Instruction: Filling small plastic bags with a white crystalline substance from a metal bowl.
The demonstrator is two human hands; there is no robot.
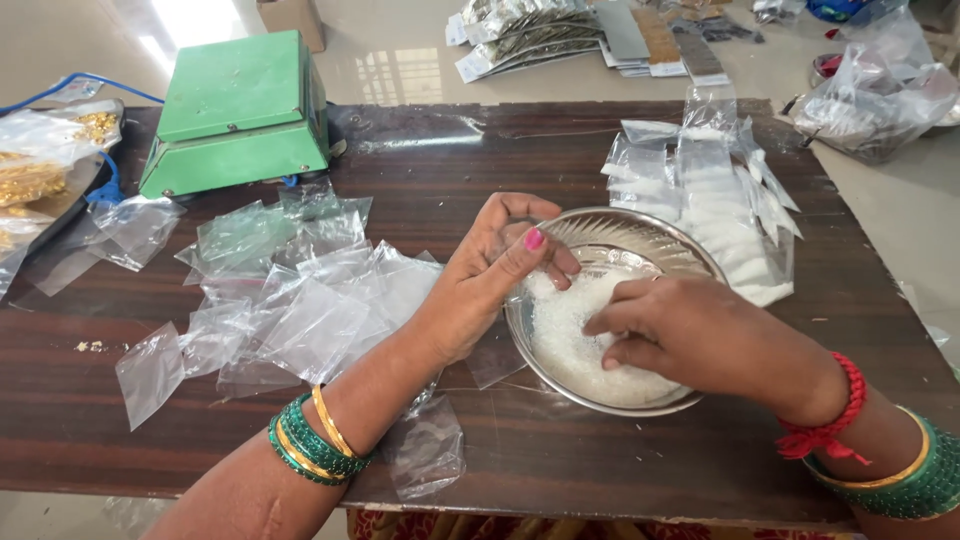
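Observed work: filling small clear pouches with white granules from a steel bowl (672, 236), which serves as the landmark for all positions below.

Progress, as judged from the layout: a batch of filled pouches (722, 225) lies just beyond and to the right of the bowl, overlapping one another, each showing white contents. A larger spread of empty pouches (300, 300) lies flat to the left of the bowl, some crumpled. The bowl holds a good mound of white granules (575, 345). On that evidence the job looks partly done, with more pouches unfilled than filled.

Hands: the left hand (490, 275) is at the bowl's left rim, fingers bent and pinched together; it appears to hold the mouth of a clear pouch, though the film is too faint to confirm. The right hand (700, 335) rests inside the bowl over the granules, fingers curled down into them; whether it grips anything cannot be told. The two hands are close but not touching.

Condition of material: granules are fine, bright white, dry-looking, heaped toward the bowl's near side.

Other items: a green weighing scale (240, 115) stands well to the left and beyond the bowl on the dark wooden table (560, 460).
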